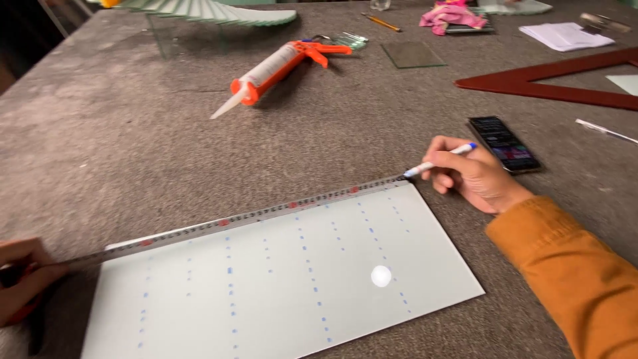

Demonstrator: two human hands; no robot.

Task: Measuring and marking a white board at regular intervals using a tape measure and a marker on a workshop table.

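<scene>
We are marking a pale frosted glass sheet (286, 279), lower centre on the grey surface (133, 133). Our right hand (468, 176) fingers grip a blue-and-white marker (438, 160) at the metal tape's (266, 214) end; left hand (20, 276) fingers pinch the tape. The next mark probably needs the tape steady.

A blue-capped marker (438, 160) is gripped by the right hand (473, 175), its tip set at the end of a tape measure (252, 216) stretched along a pale glass sheet (286, 279) and pinned by the left hand (23, 276).
</scene>
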